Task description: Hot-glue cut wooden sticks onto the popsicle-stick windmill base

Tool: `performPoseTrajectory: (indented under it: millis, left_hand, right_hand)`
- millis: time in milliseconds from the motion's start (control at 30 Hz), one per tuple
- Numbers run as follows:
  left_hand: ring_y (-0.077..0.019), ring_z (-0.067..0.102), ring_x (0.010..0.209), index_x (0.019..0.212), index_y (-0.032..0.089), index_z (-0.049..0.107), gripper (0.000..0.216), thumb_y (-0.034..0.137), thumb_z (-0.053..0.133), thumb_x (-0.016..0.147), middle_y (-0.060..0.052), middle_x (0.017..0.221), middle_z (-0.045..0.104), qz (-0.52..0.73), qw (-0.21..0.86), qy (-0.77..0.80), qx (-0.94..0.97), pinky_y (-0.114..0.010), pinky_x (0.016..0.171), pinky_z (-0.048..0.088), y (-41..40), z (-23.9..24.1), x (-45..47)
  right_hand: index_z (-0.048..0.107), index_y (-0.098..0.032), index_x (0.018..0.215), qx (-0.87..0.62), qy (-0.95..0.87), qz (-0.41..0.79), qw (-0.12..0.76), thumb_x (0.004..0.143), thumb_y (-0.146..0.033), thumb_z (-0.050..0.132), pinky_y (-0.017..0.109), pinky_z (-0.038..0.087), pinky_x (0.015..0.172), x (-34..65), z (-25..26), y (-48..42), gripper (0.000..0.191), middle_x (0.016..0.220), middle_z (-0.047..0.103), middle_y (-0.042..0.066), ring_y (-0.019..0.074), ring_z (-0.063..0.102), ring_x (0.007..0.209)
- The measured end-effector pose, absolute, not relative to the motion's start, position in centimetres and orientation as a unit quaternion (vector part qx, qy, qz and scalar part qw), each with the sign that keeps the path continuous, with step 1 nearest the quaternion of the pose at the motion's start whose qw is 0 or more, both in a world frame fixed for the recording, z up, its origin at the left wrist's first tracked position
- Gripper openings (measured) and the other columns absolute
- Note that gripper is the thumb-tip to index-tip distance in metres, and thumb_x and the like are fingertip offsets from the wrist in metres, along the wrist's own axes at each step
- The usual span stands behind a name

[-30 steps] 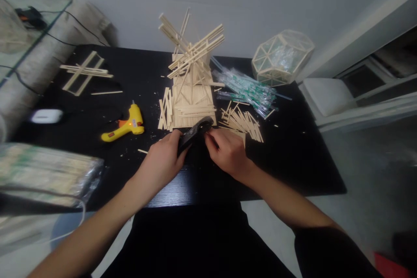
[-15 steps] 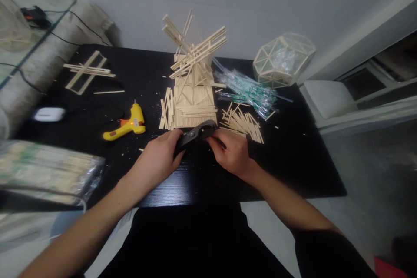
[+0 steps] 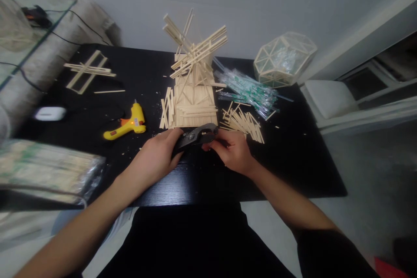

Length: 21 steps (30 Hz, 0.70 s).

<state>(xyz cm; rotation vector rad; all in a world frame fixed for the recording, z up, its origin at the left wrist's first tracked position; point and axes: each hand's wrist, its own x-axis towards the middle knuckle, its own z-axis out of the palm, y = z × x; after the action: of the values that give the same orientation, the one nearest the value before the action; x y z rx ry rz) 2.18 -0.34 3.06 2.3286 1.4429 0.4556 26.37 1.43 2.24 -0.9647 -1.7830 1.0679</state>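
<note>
My left hand (image 3: pixel 161 152) is closed around the handles of a pair of black cutters (image 3: pixel 192 137), whose jaws point right with a gap between them. At the jaw tips, my right hand (image 3: pixel 233 150) has its fingers pinched together. Whatever they hold is too small or hidden to make out. Just beyond the cutters stands a windmill model (image 3: pixel 195 91) built of thin wooden sticks, its blades crossing at the top. A heap of short cut sticks (image 3: pixel 247 126) lies right of it, near my right hand. More short sticks (image 3: pixel 167 108) lean along its left side.
A yellow glue gun (image 3: pixel 128 124) lies left on the black table (image 3: pixel 286 160). Behind it is a crossed stick frame (image 3: pixel 89 71). Plastic-wrapped sticks (image 3: pixel 249 89) and a faceted stick-framed form (image 3: pixel 283 58) are at the back right. A bagged bundle (image 3: pixel 48 169) sits front left.
The cutters' jaws look wider apart and sit slightly lower. My right hand has shifted a little, its fingers still by the jaw tips.
</note>
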Motion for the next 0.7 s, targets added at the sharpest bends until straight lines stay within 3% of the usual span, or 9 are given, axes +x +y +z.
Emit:
performPoseTrajectory:
  millis: [333, 700]
  left_hand:
    - [-0.0228, 0.069, 0.074, 0.099, 0.021, 0.050, 0.010, 0.015, 0.053, 0.092, -0.006, 0.088, 0.067, 0.117, 0.188, 0.523, 0.823, -0.033, 0.066, 0.051, -0.58, 3.29, 2.20]
    - [-0.0230, 0.068, 0.068, 0.094, 0.024, 0.043, 0.014, 0.013, 0.051, 0.089, -0.005, 0.083, 0.064, 0.083, 0.179, 0.542, 0.817, -0.032, 0.060, 0.047, -0.73, 3.52, 2.51]
  right_hand:
    - [0.075, -0.021, 0.082, -0.396, -0.664, 0.494, 0.397, 0.096, -0.028, 0.068, 0.028, 0.059, 0.070, 26.27, 1.89, 1.46, 0.018, 0.075, 0.078, 0.000, 0.0139, 0.073, 0.069]
    - [0.075, -0.020, 0.080, -0.402, -0.659, 0.487, 0.408, 0.095, -0.029, 0.069, 0.027, 0.059, 0.069, 26.12, 1.82, 1.58, 0.018, 0.074, 0.078, 0.001, 0.0140, 0.074, 0.068]
